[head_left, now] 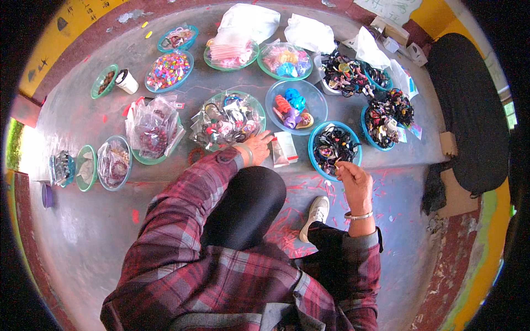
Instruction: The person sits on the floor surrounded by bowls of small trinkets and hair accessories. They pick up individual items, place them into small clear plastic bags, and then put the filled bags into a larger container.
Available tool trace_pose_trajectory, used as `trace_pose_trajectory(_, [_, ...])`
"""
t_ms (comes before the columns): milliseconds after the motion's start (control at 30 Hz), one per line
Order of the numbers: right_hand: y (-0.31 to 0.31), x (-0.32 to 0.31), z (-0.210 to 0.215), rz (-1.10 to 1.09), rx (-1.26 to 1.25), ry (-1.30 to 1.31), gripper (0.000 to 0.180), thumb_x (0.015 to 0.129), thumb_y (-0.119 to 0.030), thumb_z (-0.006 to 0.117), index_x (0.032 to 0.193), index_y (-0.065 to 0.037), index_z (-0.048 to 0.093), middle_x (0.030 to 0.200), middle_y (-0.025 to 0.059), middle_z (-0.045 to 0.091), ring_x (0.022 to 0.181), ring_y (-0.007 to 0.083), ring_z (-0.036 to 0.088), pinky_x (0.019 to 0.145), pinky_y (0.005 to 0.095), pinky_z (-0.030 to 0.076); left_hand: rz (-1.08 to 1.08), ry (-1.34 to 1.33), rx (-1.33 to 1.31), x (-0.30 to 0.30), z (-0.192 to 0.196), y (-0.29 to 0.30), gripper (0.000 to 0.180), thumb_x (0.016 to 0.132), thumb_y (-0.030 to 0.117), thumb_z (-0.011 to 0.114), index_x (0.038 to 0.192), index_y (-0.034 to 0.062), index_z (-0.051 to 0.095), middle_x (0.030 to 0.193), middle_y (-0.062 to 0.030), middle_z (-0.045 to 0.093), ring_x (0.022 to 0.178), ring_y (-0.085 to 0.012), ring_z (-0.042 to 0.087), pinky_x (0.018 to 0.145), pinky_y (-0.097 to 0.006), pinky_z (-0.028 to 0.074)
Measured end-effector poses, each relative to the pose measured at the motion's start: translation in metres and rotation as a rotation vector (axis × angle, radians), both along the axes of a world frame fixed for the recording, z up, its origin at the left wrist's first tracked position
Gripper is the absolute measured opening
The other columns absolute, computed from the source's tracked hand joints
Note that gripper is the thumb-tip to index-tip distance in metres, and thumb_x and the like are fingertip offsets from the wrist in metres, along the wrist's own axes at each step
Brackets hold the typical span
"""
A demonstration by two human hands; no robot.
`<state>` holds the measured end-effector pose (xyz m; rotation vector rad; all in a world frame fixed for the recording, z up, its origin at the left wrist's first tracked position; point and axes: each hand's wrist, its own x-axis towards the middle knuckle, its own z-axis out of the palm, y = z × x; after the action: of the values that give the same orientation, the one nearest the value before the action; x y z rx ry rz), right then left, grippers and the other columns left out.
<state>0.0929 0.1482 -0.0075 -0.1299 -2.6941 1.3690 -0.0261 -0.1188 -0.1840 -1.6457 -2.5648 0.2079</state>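
Note:
My left hand [256,148] lies with its fingers stretched out at the near right edge of a green bowl [194,140] of bagged hair ties. Just right of its fingertips is a small clear packet [284,149] with red and white in it. My right hand [355,187] is closed in a pinch at the near right rim of a blue bowl [313,160]. Something small and yellowish shows at its fingertips, too small to name. Dark hair ties [334,144], some with small coloured ornaments, fill that blue bowl.
Beyond stand a bowl of colourful bits [168,70], a clear-blue bowl [270,105] with bright pieces, and containers heaped with dark hair ties [345,71]. Bagged beads [153,135] lie left. A white cup [126,81] stands farther off. Red scraps [287,229] litter the lower floor.

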Motion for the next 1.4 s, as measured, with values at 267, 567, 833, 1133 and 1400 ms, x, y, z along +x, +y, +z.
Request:
trace_pose_trajectory(267, [-0.007, -0.001, 0.005, 0.051, -0.036, 0.007, 0.015, 0.082, -0.006, 0.054, 0.090, 0.001, 0.063, 0.070, 0.0071, 0.062, 0.064, 0.0110, 0.058, 0.059, 0.0235, 0.047, 0.195, -0.259, 0.017, -0.007, 0.004, 0.002, 0.016, 0.068, 0.016, 0.054, 0.080, 0.0151, 0.065, 0.080, -0.0017, 0.061, 0.093, -0.0197, 0.052, 0.102, -0.046, 0.021])
trace_pose_trajectory(567, [-0.004, 0.001, -0.003, 0.048, -0.025, 0.003, 0.014, 0.079, -0.007, 0.057, 0.090, -0.002, 0.064, 0.073, 0.0100, 0.063, 0.063, 0.0155, 0.061, 0.057, 0.0258, 0.047, 0.784, -0.826, 1.085, -0.006, 0.039, -0.038, 0.026, 0.070, 0.010, 0.060, 0.096, 0.0036, 0.061, 0.083, -0.0113, 0.062, 0.075, -0.0227, 0.059, 0.068, -0.033, 0.047])
trace_pose_trajectory(833, [-0.005, -0.002, -0.008, 0.067, 0.033, -0.011, 0.014, 0.079, -0.008, 0.057, 0.089, -0.002, 0.064, 0.074, 0.0106, 0.063, 0.065, 0.0162, 0.060, 0.059, 0.0259, 0.047, 1.255, -0.541, 2.112, -0.048, 0.006, -0.131, 0.026, 0.072, 0.004, 0.064, 0.098, -0.0016, 0.060, 0.083, -0.0059, 0.062, 0.071, -0.0139, 0.057, 0.065, -0.025, 0.045])
trace_pose_trajectory(1133, [-0.009, -0.005, -0.014, 0.096, 0.053, -0.011, 0.013, 0.079, -0.007, 0.057, 0.089, -0.002, 0.064, 0.074, 0.0118, 0.063, 0.066, 0.0171, 0.061, 0.059, 0.0270, 0.047, 1.482, -0.199, 1.367, -0.036, -0.016, -0.114, 0.026, 0.082, 0.026, 0.050, 0.090, 0.0056, 0.064, 0.085, -0.0190, 0.062, 0.083, -0.0324, 0.059, 0.074, -0.038, 0.045])
trace_pose_trajectory(1400, [-0.007, -0.002, -0.011, 0.078, 0.053, -0.022, 0.014, 0.078, -0.007, 0.058, 0.089, -0.003, 0.064, 0.076, 0.0120, 0.063, 0.068, 0.0182, 0.062, 0.060, 0.0275, 0.047, 1.496, 0.044, 1.215, -0.023, 0.010, -0.111, 0.027, 0.081, 0.030, 0.051, 0.089, 0.0083, 0.065, 0.084, -0.0118, 0.064, 0.081, -0.0313, 0.059, 0.075, -0.039, 0.045])
